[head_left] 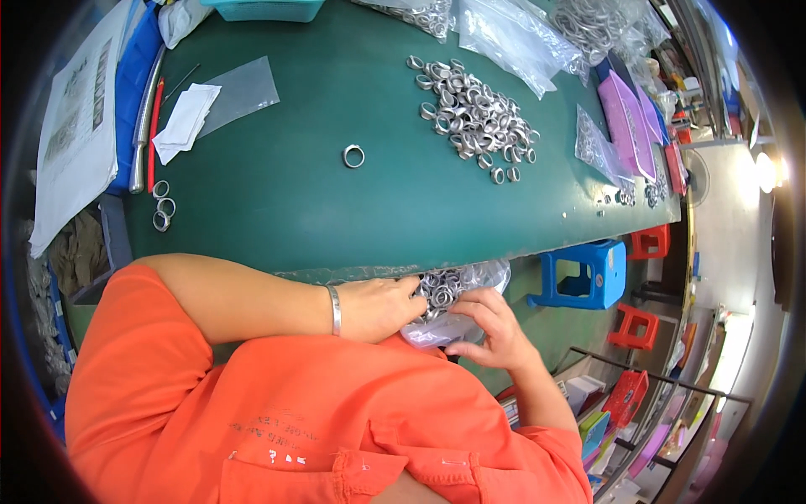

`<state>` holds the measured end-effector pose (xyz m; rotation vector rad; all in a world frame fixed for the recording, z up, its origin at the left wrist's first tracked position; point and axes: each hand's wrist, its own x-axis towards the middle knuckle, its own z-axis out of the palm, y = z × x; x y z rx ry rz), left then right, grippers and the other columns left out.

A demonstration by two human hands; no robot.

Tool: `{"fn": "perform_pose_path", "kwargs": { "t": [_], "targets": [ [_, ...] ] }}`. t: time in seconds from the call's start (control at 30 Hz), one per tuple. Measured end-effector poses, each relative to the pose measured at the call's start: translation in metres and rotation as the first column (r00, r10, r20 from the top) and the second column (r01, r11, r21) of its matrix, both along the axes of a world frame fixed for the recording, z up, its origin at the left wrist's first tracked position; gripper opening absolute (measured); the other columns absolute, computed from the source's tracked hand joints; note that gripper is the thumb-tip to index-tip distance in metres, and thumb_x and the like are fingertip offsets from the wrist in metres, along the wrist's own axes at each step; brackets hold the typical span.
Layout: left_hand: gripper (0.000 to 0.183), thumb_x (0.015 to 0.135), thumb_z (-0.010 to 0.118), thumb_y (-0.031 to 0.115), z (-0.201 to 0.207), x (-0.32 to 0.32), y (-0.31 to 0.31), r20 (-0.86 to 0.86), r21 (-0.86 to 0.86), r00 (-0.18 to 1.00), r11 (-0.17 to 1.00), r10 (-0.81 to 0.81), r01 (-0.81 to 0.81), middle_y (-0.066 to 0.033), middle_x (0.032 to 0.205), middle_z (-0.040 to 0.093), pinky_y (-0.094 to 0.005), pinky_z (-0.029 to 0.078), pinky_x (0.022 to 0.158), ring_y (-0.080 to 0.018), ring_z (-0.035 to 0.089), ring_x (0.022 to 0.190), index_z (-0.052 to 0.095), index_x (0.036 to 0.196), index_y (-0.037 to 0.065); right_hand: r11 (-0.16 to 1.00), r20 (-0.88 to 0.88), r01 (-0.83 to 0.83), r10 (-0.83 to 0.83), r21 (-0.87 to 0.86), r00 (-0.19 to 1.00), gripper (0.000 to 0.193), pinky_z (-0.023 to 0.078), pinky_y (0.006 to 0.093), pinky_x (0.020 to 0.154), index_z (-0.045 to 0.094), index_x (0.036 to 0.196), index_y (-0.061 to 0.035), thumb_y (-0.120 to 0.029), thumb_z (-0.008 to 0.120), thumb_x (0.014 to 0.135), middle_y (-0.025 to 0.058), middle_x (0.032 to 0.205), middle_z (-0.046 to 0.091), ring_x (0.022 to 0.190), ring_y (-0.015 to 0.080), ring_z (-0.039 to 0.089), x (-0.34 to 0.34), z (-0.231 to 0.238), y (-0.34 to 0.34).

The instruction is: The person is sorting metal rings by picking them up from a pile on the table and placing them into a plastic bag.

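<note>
An orange shirt (336,395) is filling the nearest part. By the near edge of the green surface (277,202), a clear bag (497,274) is holding metal rings (442,287). The left fingers (406,288) are resting curled at the rings, their grip hidden; the right fingers (477,302) are standing partly apart at the bag, any hold impossible to tell. A ring heap (487,113) is lying on the surface.

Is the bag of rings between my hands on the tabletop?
No, the bag is off the tabletop, close to the orange shirt.
</note>
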<state>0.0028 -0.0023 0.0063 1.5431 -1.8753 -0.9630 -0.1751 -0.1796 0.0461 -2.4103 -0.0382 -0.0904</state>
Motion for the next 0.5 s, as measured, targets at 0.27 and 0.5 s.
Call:
{"fn": "perform_pose_path", "kwargs": {
  "t": [0.27,0.5],
  "targets": [
    [0.01,0.075,0.057,0.009,0.006,-0.007,0.007,0.039,-0.417,0.997,0.906,-0.063,0.074,-0.0118,0.084,0.048,-0.0369,0.052,0.062,-0.0282,0.057,0.071,0.051,0.077,0.002,0.861,-0.568,-0.243,0.482,0.446,0.667,0.018,0.049,0.0382,0.062,0.068,0.089,-0.0068,-0.022,0.073,0.081,0.0112,0.074,0.066,0.068,0.0308,0.063,-0.008,0.063,-0.042],
    [0.011,0.082,0.057,0.007,-0.001,-0.008,0.002,-0.114,-0.299,0.993,0.953,0.016,-0.05,-0.0198,0.107,0.052,-0.0426,0.053,0.072,-0.0357,0.062,0.087,0.053,0.088,0.001,0.837,0.279,0.267,-0.144,-0.477,0.95,0.047,0.037,0.0449,0.104,0.053,0.129,-0.0051,-0.023,0.065,0.087,0.0201,0.137,0.047,0.125,0.0411,0.045,0.139,0.004,-0.076]
  ]
}}
